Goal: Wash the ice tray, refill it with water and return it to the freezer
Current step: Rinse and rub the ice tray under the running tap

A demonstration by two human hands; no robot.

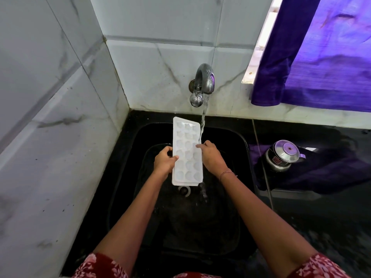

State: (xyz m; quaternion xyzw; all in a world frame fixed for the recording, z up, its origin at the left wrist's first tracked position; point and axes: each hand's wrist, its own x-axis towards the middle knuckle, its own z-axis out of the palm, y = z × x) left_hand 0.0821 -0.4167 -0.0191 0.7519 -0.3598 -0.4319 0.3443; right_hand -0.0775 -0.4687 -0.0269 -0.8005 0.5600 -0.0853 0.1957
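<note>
A white ice tray (186,153) with several round cells is held lengthwise over the black sink (241,149). My left hand (163,162) grips its left edge, thumb on top. Along the tray's right edge lies my right hand (211,157), fingers reaching onto the tray. Water runs from the steel tap (204,81) on the back wall. The stream (202,125) lands at the tray's right edge, by my right fingers. A red thread bracelet sits on my right wrist.
A steel pot with a lid (282,155) stands on the black counter to the right of the sink. A purple curtain (321,57) hangs at the upper right. White marble tile walls close in at the left and back. The sink drain (184,190) shows below the tray.
</note>
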